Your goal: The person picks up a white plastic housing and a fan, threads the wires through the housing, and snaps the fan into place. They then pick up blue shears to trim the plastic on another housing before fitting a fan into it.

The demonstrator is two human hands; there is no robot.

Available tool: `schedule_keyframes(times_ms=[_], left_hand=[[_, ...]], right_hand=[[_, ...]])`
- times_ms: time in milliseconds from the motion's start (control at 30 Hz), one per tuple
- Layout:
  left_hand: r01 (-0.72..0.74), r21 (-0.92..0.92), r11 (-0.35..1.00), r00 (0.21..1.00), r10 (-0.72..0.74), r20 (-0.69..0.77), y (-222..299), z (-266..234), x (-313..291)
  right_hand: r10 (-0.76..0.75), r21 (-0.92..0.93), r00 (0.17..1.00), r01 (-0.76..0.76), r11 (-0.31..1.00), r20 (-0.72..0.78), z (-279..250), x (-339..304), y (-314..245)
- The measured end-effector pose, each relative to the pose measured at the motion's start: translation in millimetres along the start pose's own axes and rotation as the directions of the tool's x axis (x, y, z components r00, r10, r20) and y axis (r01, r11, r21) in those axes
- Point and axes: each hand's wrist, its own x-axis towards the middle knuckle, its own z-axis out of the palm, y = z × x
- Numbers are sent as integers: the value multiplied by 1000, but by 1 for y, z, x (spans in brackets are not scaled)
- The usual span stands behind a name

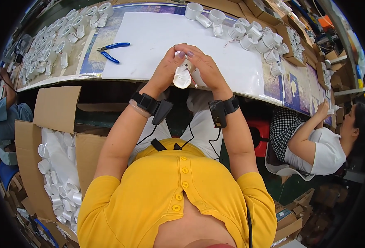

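Both my hands are closed around one white plastic housing (183, 77) over the table's near edge. My left hand (166, 68) grips its left side, the thumb pressed on top. From the other side my right hand (207, 69) wraps it, its thumb close to the left one. The rounded, hollow end of the housing points toward me. A thin dark wire shows at its opening, and a small white connector hangs by my right palm. The fingers cover the far part. Blue-handled nippers (113, 52) lie spread on the white sheet (143, 35), left of my hands.
Many similar white housings (52, 51) crowd the table's left end; several more (248, 35) stand at the right. A cardboard box (27, 153) of white parts (60, 186) is at my left. A co-worker (321, 144) sits at the right, another person (11, 111) at far left.
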Motion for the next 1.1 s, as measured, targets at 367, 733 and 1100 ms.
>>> schedule_keyframes(times_ms=[367, 733, 1100], left_hand=[[-98, 57, 994, 994, 101, -38, -8, 1, 2], [-2, 13, 1000, 1000, 2, 20, 2, -1, -3], [-2, 15, 1000, 999, 2, 40, -4, -5, 3]], right_hand=[[-22, -72, 1000, 21, 997, -17, 1, 1, 6], [-200, -527, 958, 281, 802, 205, -24, -3, -45], [-304, -522, 934, 356, 775, 187, -17, -1, -28]])
